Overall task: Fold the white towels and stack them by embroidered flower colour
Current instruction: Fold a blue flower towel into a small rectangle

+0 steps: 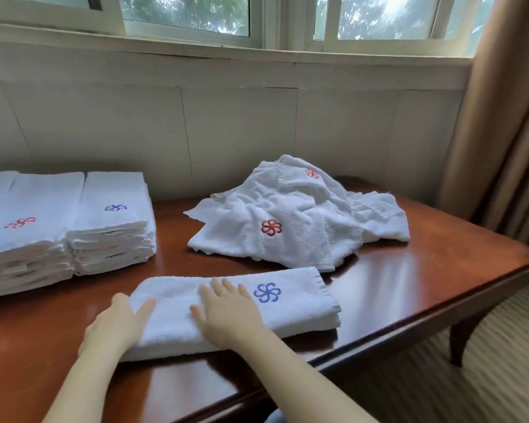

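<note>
The right hand point(226, 312) lies flat, fingers straight, on the folded towel point(290, 315) at the near edge of the glossy table point(425, 279). The left hand point(116, 322) covers its left end, fingers hidden, grip unclear. Beyond, under the window point(196, 13), are a crumpled pile point(290, 215) and a blue-flower stack point(113, 221). The red-flower stack point(25, 230) is cut off left.

Light: soft daylight, from the window point(184, 16) ahead of me; upper-right pane blown out. Glare: pale sheen across the table point(409, 270). Shadow: thin, dark, beneath my folded towel point(303, 312). Edges: wide-angle bowing, slight softness throughout.
</note>
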Tool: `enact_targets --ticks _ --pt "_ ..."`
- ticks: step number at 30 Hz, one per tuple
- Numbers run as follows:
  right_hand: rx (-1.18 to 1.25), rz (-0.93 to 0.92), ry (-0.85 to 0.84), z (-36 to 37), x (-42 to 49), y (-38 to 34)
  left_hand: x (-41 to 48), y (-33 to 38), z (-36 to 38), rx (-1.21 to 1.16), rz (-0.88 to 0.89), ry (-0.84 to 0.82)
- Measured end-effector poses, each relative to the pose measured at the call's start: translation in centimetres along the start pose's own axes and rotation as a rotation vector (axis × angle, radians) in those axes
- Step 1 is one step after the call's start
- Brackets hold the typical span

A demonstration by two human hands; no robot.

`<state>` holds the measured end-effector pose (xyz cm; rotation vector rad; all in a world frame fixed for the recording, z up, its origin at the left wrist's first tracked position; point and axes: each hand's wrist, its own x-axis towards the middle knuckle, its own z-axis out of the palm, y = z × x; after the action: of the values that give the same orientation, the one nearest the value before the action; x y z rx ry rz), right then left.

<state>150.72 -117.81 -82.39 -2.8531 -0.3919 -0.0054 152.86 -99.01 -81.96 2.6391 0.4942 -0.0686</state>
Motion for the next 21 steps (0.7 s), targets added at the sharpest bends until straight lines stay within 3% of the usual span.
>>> enact_targets --ticks 4,11,17,21 --pt "0.016 0.021 0.005 -0.3 -0.5 2.0 0.9 -0.3 -0.1 -0.028 0.024 -0.043" --pt "-0.011 0.288 0.03 -2.7 -2.8 10.2 0.3 -0.2 -0.2 -0.062 0.01 -0.053" --pt "-0.092 0.26 0.01 -3.8 -2.9 11.1 -1.2 0.1 -1.0 -0.111 -0.038 -0.029" --pt "0.004 0.155 -0.103 -5.1 -0.8 9.4 -2.8 -1.5 -2.7 -0.437 -0.055 -0.352"
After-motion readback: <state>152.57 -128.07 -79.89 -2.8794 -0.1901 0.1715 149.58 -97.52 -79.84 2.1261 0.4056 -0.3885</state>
